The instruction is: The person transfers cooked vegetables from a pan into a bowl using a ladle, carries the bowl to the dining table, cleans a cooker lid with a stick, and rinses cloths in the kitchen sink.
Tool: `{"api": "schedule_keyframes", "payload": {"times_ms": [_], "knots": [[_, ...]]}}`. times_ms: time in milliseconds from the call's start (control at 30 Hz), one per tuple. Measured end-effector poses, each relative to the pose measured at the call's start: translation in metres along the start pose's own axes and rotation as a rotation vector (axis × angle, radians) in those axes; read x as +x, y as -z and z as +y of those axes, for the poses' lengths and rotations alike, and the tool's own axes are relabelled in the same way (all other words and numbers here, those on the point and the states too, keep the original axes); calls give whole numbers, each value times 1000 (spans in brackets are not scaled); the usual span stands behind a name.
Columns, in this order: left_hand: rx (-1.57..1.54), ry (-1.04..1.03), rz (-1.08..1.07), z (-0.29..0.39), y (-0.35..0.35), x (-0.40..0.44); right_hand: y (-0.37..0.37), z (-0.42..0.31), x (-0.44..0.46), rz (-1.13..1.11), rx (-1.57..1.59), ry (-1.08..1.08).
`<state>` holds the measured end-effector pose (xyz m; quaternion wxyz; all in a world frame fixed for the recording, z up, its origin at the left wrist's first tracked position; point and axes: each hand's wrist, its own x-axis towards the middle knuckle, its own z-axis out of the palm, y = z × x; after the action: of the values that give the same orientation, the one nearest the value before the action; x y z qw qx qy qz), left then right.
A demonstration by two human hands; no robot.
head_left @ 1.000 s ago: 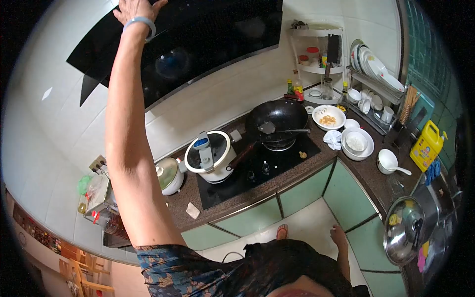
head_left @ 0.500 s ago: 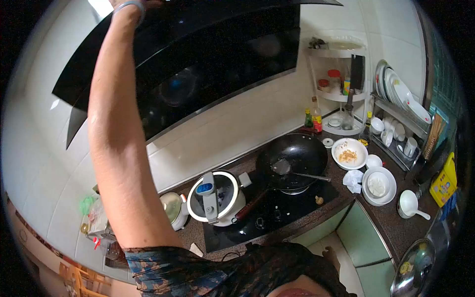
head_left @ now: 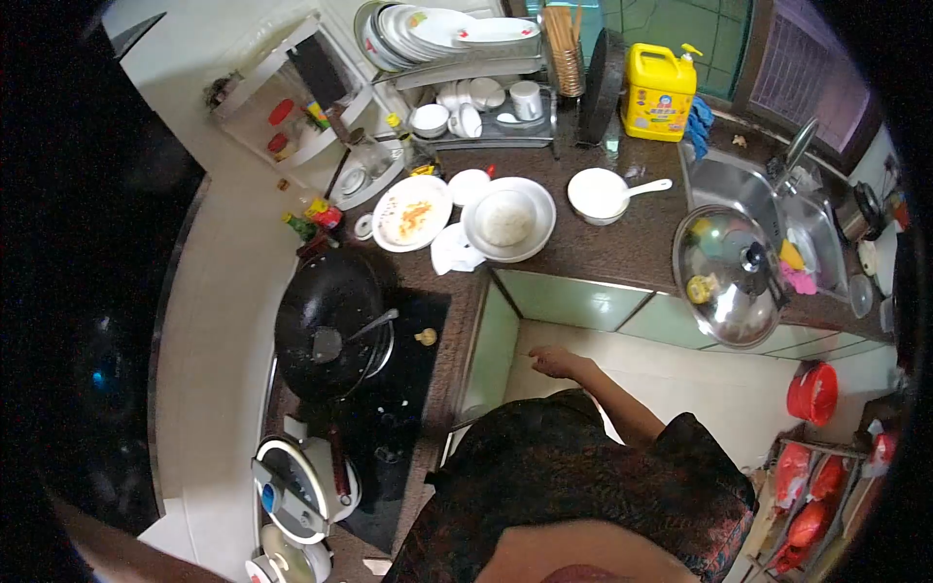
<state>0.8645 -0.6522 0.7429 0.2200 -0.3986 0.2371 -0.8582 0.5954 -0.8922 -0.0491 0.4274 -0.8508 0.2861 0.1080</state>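
My right hand (head_left: 555, 361) hangs low over the floor in front of the green cabinets, holding nothing, its fingers loosely apart. My left hand is out of view; only a blurred part of the left forearm (head_left: 126, 546) shows at the lower left, beneath the dark range hood (head_left: 87, 291). A black wok (head_left: 316, 291) with a spatula (head_left: 372, 325) in it rests on the hob (head_left: 413, 389). Beside it stands a white lidded pot (head_left: 335, 476) with a grey clamp across its lid.
On the counter (head_left: 622, 248) are a food-smeared dish (head_left: 389, 219), stacked bowls (head_left: 542, 219) and a white ladle (head_left: 646, 188). A steel lid (head_left: 729, 311) leans over the counter edge by the sink (head_left: 729, 180). A dish rack (head_left: 466, 70) and yellow jug (head_left: 659, 95) stand behind.
The view has swung right toward the sink. My left hand, earlier raised at the range hood, has left the frame. My right hand shows more fully, still low and empty.
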Motion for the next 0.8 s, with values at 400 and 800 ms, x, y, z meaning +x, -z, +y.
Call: {"api": "schedule_keyframes", "payload": {"times_ms": [400,800], "knots": [[-1450,599,-362,333,192,-17,175,55,-120,290,76,145],[-1661,677,-700,520,102,9,259,21,-122,207,399,45]]}}
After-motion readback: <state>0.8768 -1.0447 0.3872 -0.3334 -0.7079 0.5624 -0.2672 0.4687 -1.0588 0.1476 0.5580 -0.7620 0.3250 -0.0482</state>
